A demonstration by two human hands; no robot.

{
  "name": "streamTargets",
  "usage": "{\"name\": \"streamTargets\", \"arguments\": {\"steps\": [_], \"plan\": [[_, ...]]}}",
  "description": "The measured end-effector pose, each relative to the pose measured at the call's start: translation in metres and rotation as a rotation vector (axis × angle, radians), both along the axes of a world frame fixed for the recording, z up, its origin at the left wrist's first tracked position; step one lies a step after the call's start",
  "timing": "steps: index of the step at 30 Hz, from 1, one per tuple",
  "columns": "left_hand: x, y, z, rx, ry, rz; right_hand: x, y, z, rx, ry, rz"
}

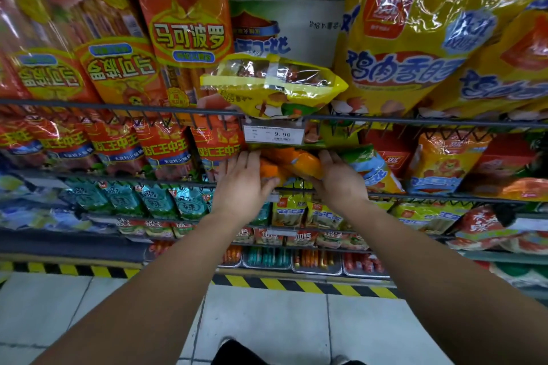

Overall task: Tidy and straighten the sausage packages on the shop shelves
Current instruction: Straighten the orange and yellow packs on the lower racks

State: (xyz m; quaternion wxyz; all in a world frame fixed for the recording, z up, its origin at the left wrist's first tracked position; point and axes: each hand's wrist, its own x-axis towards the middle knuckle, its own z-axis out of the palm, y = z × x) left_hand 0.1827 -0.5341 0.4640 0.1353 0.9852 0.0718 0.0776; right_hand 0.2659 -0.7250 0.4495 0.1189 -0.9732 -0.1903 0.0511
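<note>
An orange sausage package (299,163) lies on the second wire shelf, just under a price tag (274,134) reading 9.90. My left hand (243,184) is against its left end, fingers extended and thumb pressed to the pack. My right hand (341,178) holds its right end, fingers curved around it. A yellow package (272,86) lies crosswise on the top shelf above, jutting over the rail. Red packs (166,148) stand in a row to the left.
Large orange bags (189,9) and yellow bags (415,38) fill the top shelf. A green and blue pack (370,169) leans right of my right hand. The wire shelf rail (118,109) runs across. Lower shelves hold teal and yellow packs; floor tiles lie below.
</note>
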Motion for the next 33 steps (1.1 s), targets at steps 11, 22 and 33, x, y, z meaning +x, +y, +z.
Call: {"name": "streamTargets", "arguments": {"steps": [11, 22, 33], "plan": [[0.027, 0.001, -0.001, -0.186, -0.013, 0.158, 0.012, -0.04, 0.012, 0.228, 0.009, 0.028], [0.045, 0.011, -0.003, -0.108, -0.101, -0.077, 0.014, -0.055, 0.017, 0.243, -0.044, 0.048], [0.06, 0.018, 0.005, -0.158, -0.079, -0.173, 0.011, -0.053, 0.003, 0.396, -0.05, -0.001]]}}
